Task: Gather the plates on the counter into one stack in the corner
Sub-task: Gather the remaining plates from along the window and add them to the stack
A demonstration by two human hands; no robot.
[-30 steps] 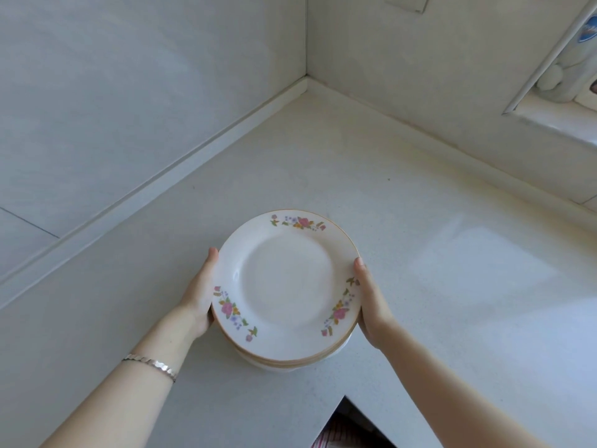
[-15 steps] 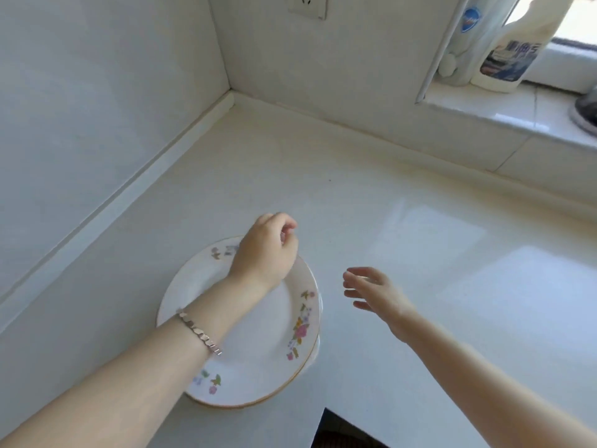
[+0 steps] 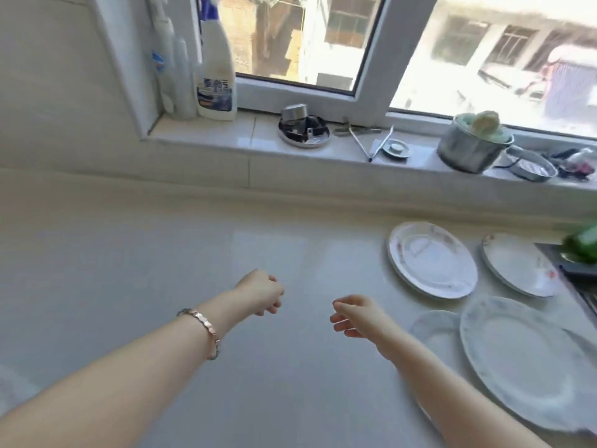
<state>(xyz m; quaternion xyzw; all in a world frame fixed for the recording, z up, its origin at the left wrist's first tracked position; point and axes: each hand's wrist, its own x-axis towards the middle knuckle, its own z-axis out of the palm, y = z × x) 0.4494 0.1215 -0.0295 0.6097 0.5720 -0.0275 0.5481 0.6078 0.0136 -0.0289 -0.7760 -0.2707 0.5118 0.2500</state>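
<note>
- The left hand (image 3: 261,294) is hovering over the bare worktop (image 3: 161,270), fingers loosely curled, holding nothing.
- The right hand (image 3: 355,315) is hanging just beside it, fingers slack and parted, also empty.
- Four plates are lying at the right: a floral plate (image 3: 433,260), another (image 3: 520,265) beyond it, and a large plate (image 3: 529,363) overlapping a smaller plate (image 3: 434,331).

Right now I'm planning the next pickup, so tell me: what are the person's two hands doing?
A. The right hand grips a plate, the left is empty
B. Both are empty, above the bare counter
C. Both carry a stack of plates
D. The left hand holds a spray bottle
B: the left hand and the right hand hold nothing, and the nearest plate lies untouched on the counter.
</note>
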